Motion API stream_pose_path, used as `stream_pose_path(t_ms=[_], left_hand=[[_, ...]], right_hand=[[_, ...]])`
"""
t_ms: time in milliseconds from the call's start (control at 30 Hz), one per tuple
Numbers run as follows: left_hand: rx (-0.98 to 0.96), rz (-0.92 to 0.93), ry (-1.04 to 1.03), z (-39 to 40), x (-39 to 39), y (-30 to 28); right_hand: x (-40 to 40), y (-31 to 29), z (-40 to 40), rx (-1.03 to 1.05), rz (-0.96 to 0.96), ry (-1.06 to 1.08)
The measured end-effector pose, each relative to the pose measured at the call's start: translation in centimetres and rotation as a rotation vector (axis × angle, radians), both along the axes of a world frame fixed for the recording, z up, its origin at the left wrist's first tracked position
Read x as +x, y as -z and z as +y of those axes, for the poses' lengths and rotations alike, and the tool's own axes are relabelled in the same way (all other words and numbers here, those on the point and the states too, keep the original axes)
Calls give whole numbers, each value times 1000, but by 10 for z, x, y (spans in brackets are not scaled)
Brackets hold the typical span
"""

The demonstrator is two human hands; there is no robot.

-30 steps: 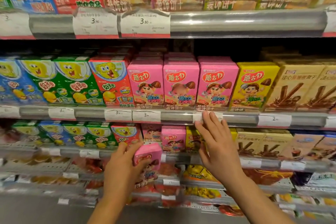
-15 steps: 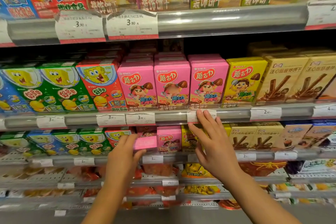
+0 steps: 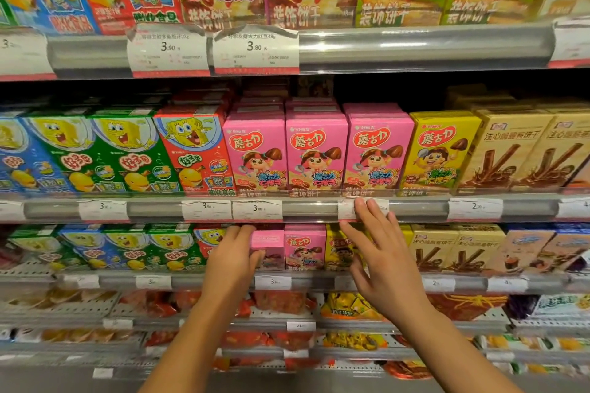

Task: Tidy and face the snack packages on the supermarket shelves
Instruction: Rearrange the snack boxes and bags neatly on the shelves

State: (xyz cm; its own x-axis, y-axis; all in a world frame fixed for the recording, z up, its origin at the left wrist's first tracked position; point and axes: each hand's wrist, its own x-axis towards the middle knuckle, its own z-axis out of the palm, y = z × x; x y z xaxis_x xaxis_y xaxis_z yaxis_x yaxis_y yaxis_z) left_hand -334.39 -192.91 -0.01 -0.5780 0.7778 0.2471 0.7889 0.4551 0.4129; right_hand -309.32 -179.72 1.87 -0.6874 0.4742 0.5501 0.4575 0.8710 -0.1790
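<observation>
Now | left hand [image 3: 231, 260] holds small pink box [image 3: 266, 247] on lower shelf | right hand [image 3: 381, 260] flat, fingers straight, tips touching shelf rail [image 3: 415, 209]

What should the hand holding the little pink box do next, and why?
Probably push the pink box a bit further in and stand it straight beside the other pink box. The left hand grips it at that slot's front, and it looks tilted, not yet lined up.

At frame centre, the left hand [image 3: 231, 260] grips a pink snack box [image 3: 267, 247] at the lower shelf; the right hand [image 3: 383, 260] spreads open, fingertips [image 3: 360, 205] touching the price rail [image 3: 313, 209] above.
</observation>
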Motion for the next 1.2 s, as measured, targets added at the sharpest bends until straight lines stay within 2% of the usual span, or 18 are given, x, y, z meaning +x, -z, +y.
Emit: stream_pose_path(t_ms=[200, 400, 467, 567, 800, 1067, 1200], left_hand=[[-49, 41, 7, -3, 2, 13], [-68, 372, 84, -3, 8, 16], [-137, 410, 93, 2, 12, 14], [-293, 407, 56, 13, 13, 1], [-427, 356, 57, 30, 18, -19], [-327, 344, 52, 28, 19, -2], [-301, 271, 89, 19, 24, 3]], right_hand=[[1, 1, 1, 0, -4, 2], [1, 0, 1, 1, -18, 3], [2, 0, 1, 7, -19, 5], [2, 0, 1, 16, -17, 2], [1, 2, 2, 25, -26, 10], [3, -1, 1, 25, -60, 24], [4, -2, -1, 22, -86, 32]])
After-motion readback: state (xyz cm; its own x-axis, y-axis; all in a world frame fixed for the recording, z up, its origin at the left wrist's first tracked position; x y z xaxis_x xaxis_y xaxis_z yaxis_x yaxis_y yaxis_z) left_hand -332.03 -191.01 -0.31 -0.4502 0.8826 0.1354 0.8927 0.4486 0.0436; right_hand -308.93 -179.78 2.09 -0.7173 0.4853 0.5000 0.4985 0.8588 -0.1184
